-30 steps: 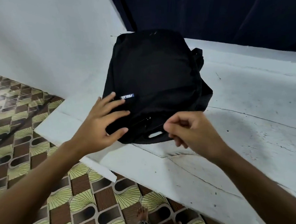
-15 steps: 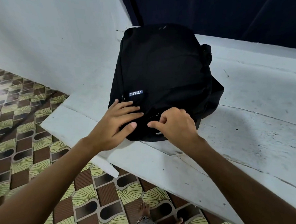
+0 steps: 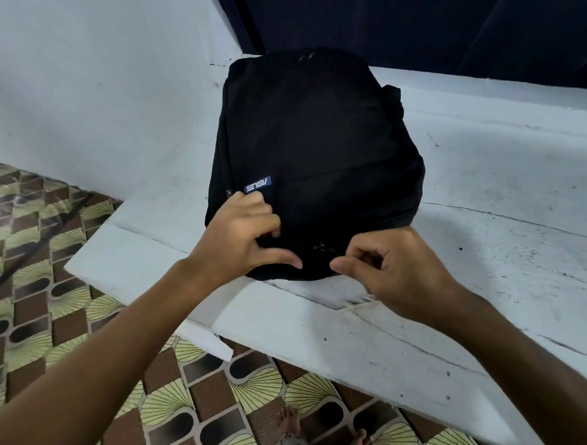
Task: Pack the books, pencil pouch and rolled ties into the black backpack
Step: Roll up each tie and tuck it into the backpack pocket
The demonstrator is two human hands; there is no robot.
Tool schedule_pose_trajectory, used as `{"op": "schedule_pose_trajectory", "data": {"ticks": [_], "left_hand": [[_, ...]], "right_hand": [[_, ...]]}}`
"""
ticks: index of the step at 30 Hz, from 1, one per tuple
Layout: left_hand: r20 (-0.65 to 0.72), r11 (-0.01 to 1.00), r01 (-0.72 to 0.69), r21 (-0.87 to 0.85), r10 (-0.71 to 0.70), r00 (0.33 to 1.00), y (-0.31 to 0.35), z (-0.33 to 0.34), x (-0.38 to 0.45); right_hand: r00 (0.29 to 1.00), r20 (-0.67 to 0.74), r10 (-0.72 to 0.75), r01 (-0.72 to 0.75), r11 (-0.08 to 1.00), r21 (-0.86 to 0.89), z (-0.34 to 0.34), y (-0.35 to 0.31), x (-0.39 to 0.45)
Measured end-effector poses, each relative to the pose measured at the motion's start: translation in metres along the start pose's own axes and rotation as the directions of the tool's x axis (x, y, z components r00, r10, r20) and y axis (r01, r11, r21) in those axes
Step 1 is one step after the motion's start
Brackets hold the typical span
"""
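A black backpack (image 3: 315, 153) lay flat on a white counter (image 3: 489, 229), its near end close to the counter's front edge and directly ahead of both hands. The left hand (image 3: 242, 238) rested on the bag's near left corner, just below a small blue logo patch (image 3: 258, 184), its fingers curled and bunching the fabric, thumb stretched out toward the right. The right hand (image 3: 393, 268) sat at the near edge beside it, fingers curled, thumb and forefinger drawn together close by a zipper pull (image 3: 320, 247); whether they actually pinched it could not be told. Patterned floor tiles (image 3: 51, 303) showed below the counter.
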State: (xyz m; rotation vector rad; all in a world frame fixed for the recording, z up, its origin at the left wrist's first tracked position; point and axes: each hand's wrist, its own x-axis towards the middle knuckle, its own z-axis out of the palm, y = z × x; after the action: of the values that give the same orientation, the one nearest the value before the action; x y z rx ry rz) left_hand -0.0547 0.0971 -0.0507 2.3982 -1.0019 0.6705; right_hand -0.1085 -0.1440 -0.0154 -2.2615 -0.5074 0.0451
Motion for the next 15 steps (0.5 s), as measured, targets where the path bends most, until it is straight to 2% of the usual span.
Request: {"op": "schedule_pose_trajectory", "data": {"ticks": [4,8,9,11,15], "left_hand": [[0.042,0.99,-0.057,-0.129,0.063,0.997,-0.003,-0.007,0.007],[0.106,0.992,-0.052,-0.111,0.064,0.992,-0.008,-0.011,0.006],[0.124,0.996,-0.045,-0.08,0.055,0.991,-0.006,-0.01,0.009],[0.135,0.999,-0.032,0.002,0.031,0.99,0.007,-0.008,0.022],[0.034,0.994,-0.03,0.106,0.027,0.999,0.051,0.016,0.061]], "right_hand": [[0.999,-0.048,-0.018,0.013,0.994,-0.11,-0.02,0.023,-0.002],[0.95,-0.277,0.143,-0.177,0.979,-0.102,-0.068,0.076,0.002],[0.939,-0.297,0.171,-0.203,0.976,-0.079,-0.073,0.086,0.002],[0.943,-0.273,0.193,-0.213,0.976,-0.047,-0.074,0.097,0.003],[0.955,-0.234,0.182,-0.187,0.982,-0.002,-0.07,0.1,0.009]]}}
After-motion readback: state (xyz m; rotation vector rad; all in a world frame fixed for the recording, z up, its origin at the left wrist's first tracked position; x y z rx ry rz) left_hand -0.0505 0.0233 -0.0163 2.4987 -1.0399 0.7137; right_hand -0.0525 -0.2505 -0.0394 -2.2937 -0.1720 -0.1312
